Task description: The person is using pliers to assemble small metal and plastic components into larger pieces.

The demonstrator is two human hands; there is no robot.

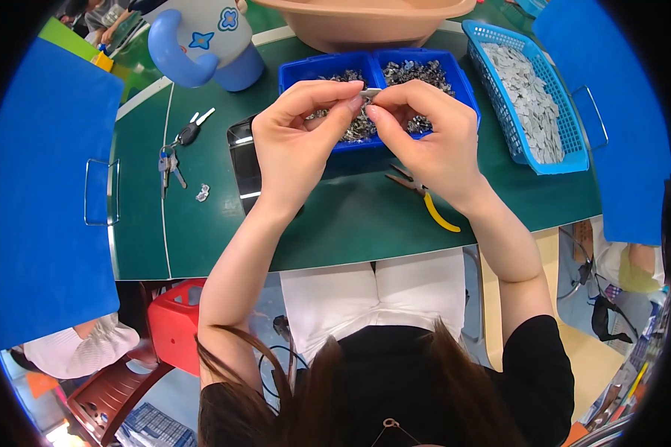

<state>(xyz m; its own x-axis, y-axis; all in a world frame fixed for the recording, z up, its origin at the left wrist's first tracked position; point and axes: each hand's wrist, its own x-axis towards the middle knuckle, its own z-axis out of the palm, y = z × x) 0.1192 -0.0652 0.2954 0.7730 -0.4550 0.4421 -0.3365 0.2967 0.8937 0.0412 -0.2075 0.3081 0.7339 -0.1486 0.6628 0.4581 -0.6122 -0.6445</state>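
Observation:
My left hand (309,123) and my right hand (429,127) meet above a blue divided bin (466,89). Pinched between both sets of fingertips is a small flat silvery piece (369,92), too small to name closely. Small dark metal parts (417,73) are heaped in both compartments of the bin, partly hidden by my hands. To the right stands a light-blue basket (511,123) with many flat pale grey pieces (528,104) in it. Pliers with yellow handles (436,211) lie on the table below my right hand.
A black shiny phone-like slab (244,167) lies left of my left wrist. Keys (173,160) and a small clear trinket (203,193) rest on the green table (335,238). Behind the bin are a tan basin (365,26) and a blue-handled cup (238,67). Blue panels (48,186) flank the table.

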